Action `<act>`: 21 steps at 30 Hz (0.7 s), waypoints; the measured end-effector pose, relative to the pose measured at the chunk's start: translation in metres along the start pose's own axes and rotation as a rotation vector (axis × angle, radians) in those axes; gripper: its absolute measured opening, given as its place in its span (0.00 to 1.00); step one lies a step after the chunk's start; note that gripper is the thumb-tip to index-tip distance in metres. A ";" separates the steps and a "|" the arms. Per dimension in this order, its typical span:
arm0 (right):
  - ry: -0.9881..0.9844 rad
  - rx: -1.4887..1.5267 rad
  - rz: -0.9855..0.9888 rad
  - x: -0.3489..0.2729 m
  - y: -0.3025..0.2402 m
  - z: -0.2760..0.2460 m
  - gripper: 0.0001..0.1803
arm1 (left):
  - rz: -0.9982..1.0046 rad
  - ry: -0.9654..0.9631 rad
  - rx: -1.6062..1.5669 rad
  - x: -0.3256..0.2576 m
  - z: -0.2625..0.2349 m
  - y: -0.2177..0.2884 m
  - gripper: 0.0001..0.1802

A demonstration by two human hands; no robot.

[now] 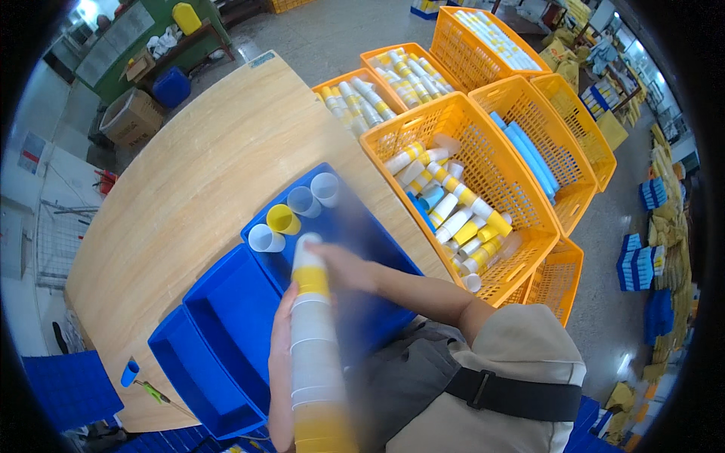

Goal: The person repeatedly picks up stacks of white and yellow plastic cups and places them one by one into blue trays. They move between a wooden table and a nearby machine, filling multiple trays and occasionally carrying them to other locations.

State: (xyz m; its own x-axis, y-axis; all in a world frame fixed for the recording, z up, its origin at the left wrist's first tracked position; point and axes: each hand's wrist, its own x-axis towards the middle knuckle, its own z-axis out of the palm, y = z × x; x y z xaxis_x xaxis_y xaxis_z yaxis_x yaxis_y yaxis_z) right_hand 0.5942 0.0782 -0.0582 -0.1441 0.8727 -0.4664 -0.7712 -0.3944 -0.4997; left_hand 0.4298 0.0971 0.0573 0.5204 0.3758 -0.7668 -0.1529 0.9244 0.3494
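Note:
A long stack of nested white and yellow plastic cups [313, 325] runs from the lower edge up toward the middle. My left hand [282, 321] wraps round it from the left, its fingers partly hidden behind the cups. At the stack's far end, my right hand [343, 266] has its fingers closed on the top white cup, somewhat blurred. Just beyond, in a blue tray [370, 234], stand a white cup [266, 238], a yellow cup [283, 220] and two pale cups, one a greyish cup [303, 202] and the other a whitish cup [325, 189].
Two blue bins [230, 302] sit left of the tray on a wooden table [189, 166]. Beside its right edge, an orange crate [498, 166] holds several cup stacks; more orange crates [521, 106] stand behind. A blue cup [130, 371] lies at the table's lower left.

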 end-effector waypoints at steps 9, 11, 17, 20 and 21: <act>-0.073 -0.047 -0.051 -0.028 -0.004 -0.005 0.29 | -0.011 -0.011 0.085 0.013 0.021 -0.003 0.27; -0.219 0.167 0.023 -0.018 0.006 0.002 0.27 | -0.013 0.017 -0.009 0.014 0.015 0.002 0.24; 0.046 -0.056 0.011 0.024 0.013 -0.006 0.26 | -0.096 0.009 0.231 0.022 -0.015 0.012 0.28; 0.124 -0.022 -0.099 0.025 0.015 -0.010 0.28 | -0.060 -0.003 0.116 0.020 -0.023 0.005 0.31; 0.109 0.054 -0.126 0.023 0.016 -0.009 0.28 | -0.041 -0.027 0.062 0.019 -0.024 0.002 0.31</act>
State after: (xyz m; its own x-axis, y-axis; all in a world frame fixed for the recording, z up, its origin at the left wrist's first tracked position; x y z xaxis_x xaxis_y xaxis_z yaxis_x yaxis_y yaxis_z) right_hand 0.5840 0.0897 -0.0832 0.0211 0.8769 -0.4803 -0.8114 -0.2656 -0.5206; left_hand 0.4188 0.1078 0.0305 0.5477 0.3348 -0.7668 -0.0785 0.9330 0.3512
